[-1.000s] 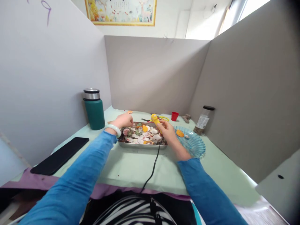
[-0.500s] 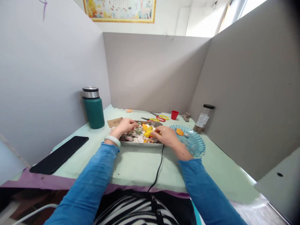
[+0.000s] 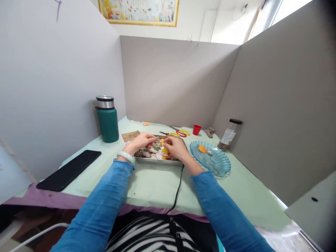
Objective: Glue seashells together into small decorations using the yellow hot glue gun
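A metal tray (image 3: 157, 160) holding several small shells and coloured bits lies on the pale green table. Both hands hover over it, fingertips close together above the pile. My left hand (image 3: 141, 141) is curled with its fingers pinched down among the shells; what it grips is too small to name. My right hand (image 3: 177, 148) is closed around a yellow corded tool (image 3: 163, 146), mostly hidden under the fingers. Its black cord (image 3: 178, 189) runs from the tray toward my body. A white bangle (image 3: 126, 156) circles my left wrist.
A blue shell-shaped glass dish (image 3: 213, 161) with an orange piece (image 3: 202, 148) lies right of the tray. Behind are scissors (image 3: 178, 133), a red cup (image 3: 196, 130) and a jar (image 3: 229, 134). A green flask (image 3: 107, 119) and a black phone (image 3: 69, 170) lie left. Grey partitions enclose the table.
My right hand lowered the yellow tool from upright down onto the tray and shifted left toward my left hand. My left hand moved slightly right over the shells.
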Action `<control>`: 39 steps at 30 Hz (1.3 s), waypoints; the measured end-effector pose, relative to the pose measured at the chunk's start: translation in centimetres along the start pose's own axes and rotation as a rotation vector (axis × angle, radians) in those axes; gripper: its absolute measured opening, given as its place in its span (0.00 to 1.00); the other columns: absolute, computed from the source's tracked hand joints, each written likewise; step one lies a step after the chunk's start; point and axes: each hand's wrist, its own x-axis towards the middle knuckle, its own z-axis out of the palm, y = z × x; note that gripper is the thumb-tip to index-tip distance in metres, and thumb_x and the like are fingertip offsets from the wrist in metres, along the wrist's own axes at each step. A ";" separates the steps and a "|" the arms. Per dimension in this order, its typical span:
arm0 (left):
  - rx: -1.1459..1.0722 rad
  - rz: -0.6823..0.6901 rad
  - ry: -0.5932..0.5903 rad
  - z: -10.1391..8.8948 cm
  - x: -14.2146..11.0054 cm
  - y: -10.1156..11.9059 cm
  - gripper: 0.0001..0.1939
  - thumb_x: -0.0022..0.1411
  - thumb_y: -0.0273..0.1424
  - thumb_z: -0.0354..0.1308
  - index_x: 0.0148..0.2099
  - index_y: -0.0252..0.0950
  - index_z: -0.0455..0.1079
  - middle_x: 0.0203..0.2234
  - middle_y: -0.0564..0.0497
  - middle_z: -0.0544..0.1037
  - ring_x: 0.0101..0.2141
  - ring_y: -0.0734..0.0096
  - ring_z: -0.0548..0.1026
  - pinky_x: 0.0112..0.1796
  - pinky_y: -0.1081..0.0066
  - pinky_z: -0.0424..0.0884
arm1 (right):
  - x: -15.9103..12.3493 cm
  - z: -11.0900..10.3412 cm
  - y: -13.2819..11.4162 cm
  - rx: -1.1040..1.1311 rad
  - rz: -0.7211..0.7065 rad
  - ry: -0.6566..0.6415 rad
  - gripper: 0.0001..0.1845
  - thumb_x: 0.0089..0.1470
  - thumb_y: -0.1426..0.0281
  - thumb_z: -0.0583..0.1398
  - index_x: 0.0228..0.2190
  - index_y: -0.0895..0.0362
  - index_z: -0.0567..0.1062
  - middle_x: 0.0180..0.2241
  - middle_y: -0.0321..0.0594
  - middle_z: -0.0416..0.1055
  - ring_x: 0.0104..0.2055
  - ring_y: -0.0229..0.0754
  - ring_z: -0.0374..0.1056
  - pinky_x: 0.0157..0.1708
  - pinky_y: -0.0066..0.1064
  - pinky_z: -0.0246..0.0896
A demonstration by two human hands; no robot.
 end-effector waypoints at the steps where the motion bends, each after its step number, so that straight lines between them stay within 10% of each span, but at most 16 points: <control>1: 0.001 -0.009 0.015 -0.2 0.2 -0.3 0.12 0.57 0.38 0.60 0.31 0.32 0.73 0.20 0.54 0.72 0.18 0.80 0.64 0.19 0.77 0.56 | 0.0 -0.1 0.4 0.075 0.021 0.015 0.07 0.48 0.70 0.62 0.33 0.56 0.79 0.30 0.38 0.77 0.31 0.40 0.70 0.34 0.30 0.61; 8: 0.198 -0.119 0.165 -1.1 1.0 -1.7 0.10 0.56 0.33 0.61 0.36 0.31 0.76 0.19 0.54 0.71 0.17 0.79 0.63 0.20 0.77 0.59 | -0.6 -1.2 0.9 0.572 0.078 0.023 0.14 0.47 0.66 0.59 0.36 0.57 0.76 0.26 0.36 0.76 0.22 0.35 0.65 0.25 0.26 0.61; 19: 0.629 -0.023 0.186 -1.0 0.6 -1.2 0.13 0.57 0.34 0.58 0.41 0.36 0.81 0.21 0.51 0.77 0.23 0.71 0.72 0.27 0.75 0.64 | -1.1 1.3 -1.4 0.153 -0.269 -0.217 0.15 0.50 0.78 0.60 0.40 0.54 0.80 0.31 0.36 0.79 0.34 0.39 0.73 0.38 0.29 0.62; 30: 0.740 0.066 0.231 -0.9 1.0 -1.7 0.09 0.52 0.30 0.62 0.37 0.39 0.81 0.35 0.46 0.82 0.40 0.60 0.77 0.41 0.72 0.69 | -1.3 0.7 -0.6 0.330 -0.102 -0.039 0.10 0.51 0.70 0.61 0.35 0.53 0.81 0.31 0.36 0.79 0.31 0.39 0.71 0.36 0.30 0.66; 39: 0.336 0.099 -0.133 0.5 -0.6 0.7 0.20 0.60 0.44 0.55 0.36 0.32 0.78 0.25 0.50 0.77 0.22 0.75 0.66 0.25 0.75 0.62 | -1.0 1.3 0.0 0.333 -0.088 0.174 0.09 0.52 0.72 0.58 0.33 0.55 0.79 0.33 0.37 0.78 0.35 0.41 0.73 0.40 0.32 0.67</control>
